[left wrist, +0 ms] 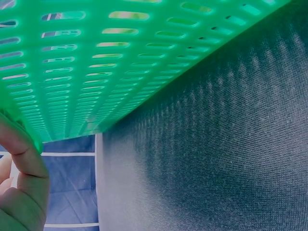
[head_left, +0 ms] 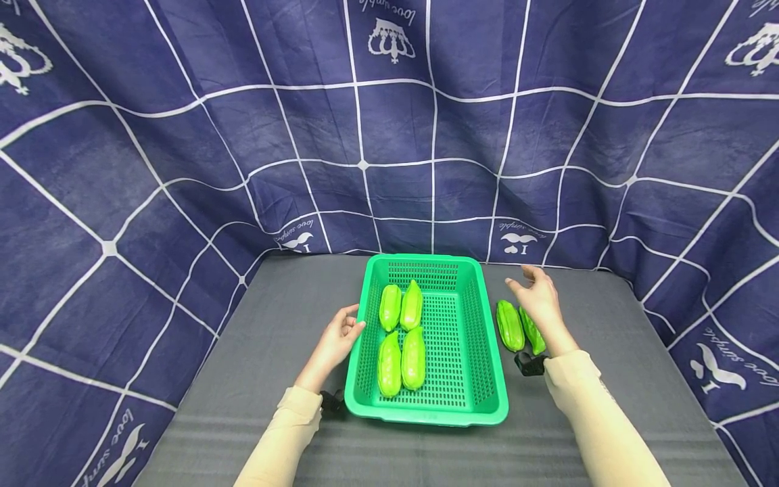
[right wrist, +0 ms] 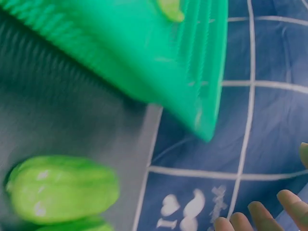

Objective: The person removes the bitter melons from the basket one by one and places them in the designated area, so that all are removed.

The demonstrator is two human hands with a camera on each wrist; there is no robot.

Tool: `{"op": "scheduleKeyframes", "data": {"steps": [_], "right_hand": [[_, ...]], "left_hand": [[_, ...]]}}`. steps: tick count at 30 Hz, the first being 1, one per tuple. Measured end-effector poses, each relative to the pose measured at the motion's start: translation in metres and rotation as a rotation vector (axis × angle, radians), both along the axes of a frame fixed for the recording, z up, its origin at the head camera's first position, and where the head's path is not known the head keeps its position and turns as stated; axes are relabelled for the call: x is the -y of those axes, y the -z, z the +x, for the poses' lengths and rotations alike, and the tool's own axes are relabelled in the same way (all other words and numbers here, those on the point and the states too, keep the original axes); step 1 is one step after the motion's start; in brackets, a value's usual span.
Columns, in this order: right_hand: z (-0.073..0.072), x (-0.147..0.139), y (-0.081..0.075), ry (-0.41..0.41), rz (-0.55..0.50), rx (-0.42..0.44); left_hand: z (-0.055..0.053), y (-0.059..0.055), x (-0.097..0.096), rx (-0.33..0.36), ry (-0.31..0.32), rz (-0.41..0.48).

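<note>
A green plastic basket [head_left: 426,410] with slotted walls stands on the grey table. My left hand [head_left: 337,338] is at its left rim, a bent finger [left wrist: 19,139] against the edge in the left wrist view. Several light green, ribbed, elongated vegetables lie in the left half, among them one at the front [head_left: 414,358]. Right of the basket, my right hand [head_left: 538,297] hovers with fingers spread and nothing held. Below it on the table lie two darker green ribbed vegetables, one [head_left: 510,326] nearer the basket and another [head_left: 532,331] partly hidden by the hand.
A dark blue curtain [head_left: 462,128] with white grid lines hangs behind the table and along both sides. The grey table surface [head_left: 286,304] extends on either side of the basket. A small black device [head_left: 529,364] sits under each wrist.
</note>
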State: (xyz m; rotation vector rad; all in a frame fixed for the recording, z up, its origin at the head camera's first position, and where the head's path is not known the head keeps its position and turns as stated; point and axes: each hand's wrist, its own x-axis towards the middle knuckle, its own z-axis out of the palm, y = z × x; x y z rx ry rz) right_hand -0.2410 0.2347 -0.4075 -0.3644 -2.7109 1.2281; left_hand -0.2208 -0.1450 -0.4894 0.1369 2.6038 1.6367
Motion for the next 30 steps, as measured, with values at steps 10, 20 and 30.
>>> {"op": "scheduleKeyframes", "data": {"steps": [10,20,30], "right_hand": [[-0.015,0.049,-0.011,-0.070,-0.093,-0.024],[-0.026,0.093,0.010,-0.133,-0.198,-0.023],[-0.031,0.130,0.041,-0.161,-0.314,0.033]], "left_hand": [[-0.001,0.001,0.000,0.006,-0.001,0.015],[-0.002,0.002,0.000,0.017,-0.006,0.010],[-0.002,0.002,0.000,0.002,0.002,0.034]]}}
